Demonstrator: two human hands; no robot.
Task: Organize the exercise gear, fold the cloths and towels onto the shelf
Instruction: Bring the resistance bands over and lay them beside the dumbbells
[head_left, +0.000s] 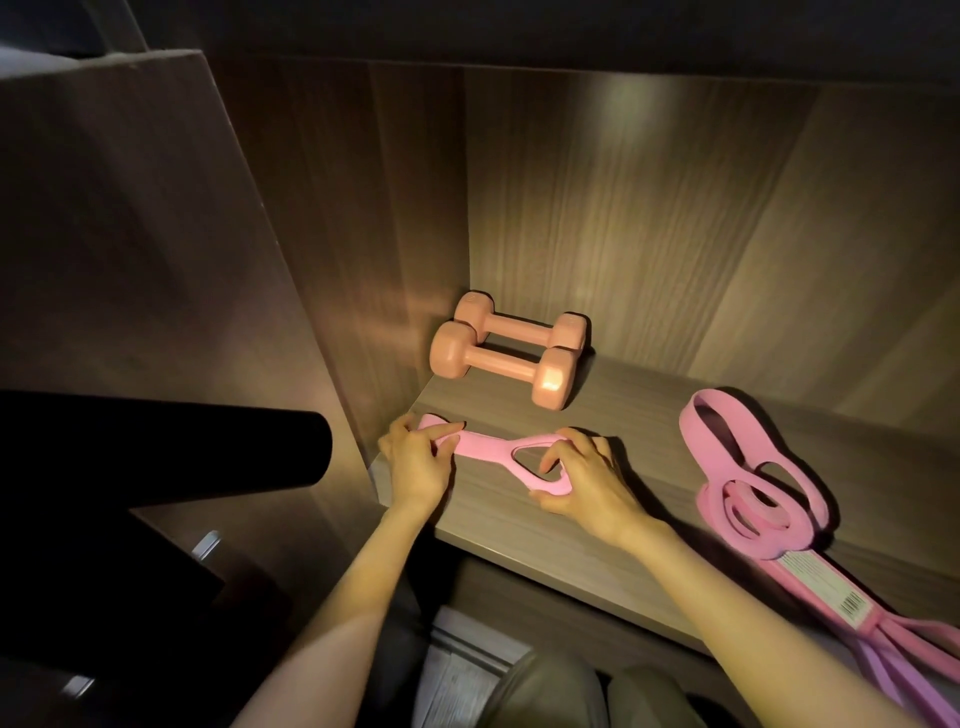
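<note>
Wood-grain shelf carries two peach dumbbells at centre and one pink loop-band bundle at right. Left hand and right hand each pinch an end of one pink figure-eight band.

We find bare shelf between the dumbbells at the back left and the coiled pink bands at the right, open to the back wall; the side panel closes the left; the pink loop band, gripped by our left hand and right hand, fills the front left; a black roll juts just outside.
</note>
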